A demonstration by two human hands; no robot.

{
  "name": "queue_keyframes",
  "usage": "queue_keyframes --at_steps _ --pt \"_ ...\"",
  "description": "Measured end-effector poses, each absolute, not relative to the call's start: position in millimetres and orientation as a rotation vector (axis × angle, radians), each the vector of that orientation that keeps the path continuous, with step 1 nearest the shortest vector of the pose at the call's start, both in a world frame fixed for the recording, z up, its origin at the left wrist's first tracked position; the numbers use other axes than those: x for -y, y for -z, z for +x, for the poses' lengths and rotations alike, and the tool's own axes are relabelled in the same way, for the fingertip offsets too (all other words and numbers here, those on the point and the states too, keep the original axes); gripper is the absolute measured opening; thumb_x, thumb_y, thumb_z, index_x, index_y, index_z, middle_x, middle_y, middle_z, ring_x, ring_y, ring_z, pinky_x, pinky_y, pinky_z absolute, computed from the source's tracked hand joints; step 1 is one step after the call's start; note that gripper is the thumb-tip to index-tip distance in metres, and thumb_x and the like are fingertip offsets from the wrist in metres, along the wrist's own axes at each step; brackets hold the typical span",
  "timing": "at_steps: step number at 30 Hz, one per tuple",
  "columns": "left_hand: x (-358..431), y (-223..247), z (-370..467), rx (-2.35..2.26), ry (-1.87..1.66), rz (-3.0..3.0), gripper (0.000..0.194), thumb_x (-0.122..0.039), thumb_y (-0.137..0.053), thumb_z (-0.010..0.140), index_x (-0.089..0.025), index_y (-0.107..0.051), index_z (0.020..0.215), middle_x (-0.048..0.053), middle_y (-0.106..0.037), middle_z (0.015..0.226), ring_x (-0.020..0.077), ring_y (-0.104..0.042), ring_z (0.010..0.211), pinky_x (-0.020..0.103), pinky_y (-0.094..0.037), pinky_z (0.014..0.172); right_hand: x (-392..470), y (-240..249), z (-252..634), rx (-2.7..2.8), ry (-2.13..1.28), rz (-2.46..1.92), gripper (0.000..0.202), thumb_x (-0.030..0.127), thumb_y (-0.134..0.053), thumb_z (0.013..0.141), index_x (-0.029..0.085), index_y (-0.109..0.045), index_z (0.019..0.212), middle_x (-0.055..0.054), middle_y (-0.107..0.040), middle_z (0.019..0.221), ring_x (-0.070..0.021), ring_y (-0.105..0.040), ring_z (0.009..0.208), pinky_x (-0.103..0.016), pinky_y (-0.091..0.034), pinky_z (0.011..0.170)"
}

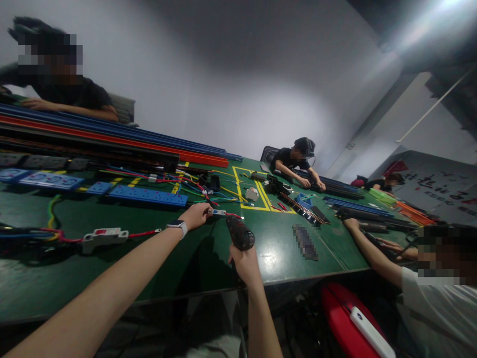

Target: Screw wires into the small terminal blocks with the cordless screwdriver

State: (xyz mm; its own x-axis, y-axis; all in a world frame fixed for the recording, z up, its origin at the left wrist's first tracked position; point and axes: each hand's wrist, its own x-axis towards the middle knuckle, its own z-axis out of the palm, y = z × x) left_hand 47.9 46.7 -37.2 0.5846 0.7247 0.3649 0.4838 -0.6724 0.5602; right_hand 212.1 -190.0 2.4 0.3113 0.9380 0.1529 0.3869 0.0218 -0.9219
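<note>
Starting at far left with long, straight blue and orange strips point(201, 157) lying across a green table point(276, 263), above boxy blue power strips point(149, 195) set end to end. Showing nearer the front edge a white circuit breaker with a red lever point(106, 239), lying crosswise and trailing a red lead to the right. Wearing a pale-banded watch point(178, 227) and, with the left hand point(197, 215), pinching a small blue-and-white breaker point(218, 212) above the table, thumb and fingers clamped on its left end. Holding its long axis left to right, with a red lead extending from the right end; bearing print too small to read. Gripping a black plastic cordless driver point(241, 232) in the right hand point(244, 261), fingers wrapped around the partly hidden handle. Pointing its rounded body away and slightly left, nose end just beside the lead, without revealing whether in contact. Showing beyond it yellow tape lines point(266, 198) and a gray breaker point(252, 194). Ending at right with a co-worker's bare arm point(376, 251), a rounded red seat point(339, 301) and dark Chinese characters point(439, 189) on a gray panel, too blurred to read surely.
</note>
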Motion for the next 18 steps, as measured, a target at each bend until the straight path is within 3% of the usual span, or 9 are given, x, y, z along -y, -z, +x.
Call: queue_keyframes --at_steps 18 --pt "-46.6 37.3 47.9 -0.97 -0.811 2.406 0.019 -0.027 -0.056 0.081 -0.023 -0.069 0.095 0.006 -0.071 0.098 0.0206 -0.064 0.09 0.03 -0.047 0.084 190.8 -2.9 210.6 1.254 -0.662 -1.535 0.017 0.023 -0.052 0.079 0.017 -0.064 0.089 0.002 -0.06 0.058 -0.0162 -0.06 0.057 -0.024 -0.043 0.055"
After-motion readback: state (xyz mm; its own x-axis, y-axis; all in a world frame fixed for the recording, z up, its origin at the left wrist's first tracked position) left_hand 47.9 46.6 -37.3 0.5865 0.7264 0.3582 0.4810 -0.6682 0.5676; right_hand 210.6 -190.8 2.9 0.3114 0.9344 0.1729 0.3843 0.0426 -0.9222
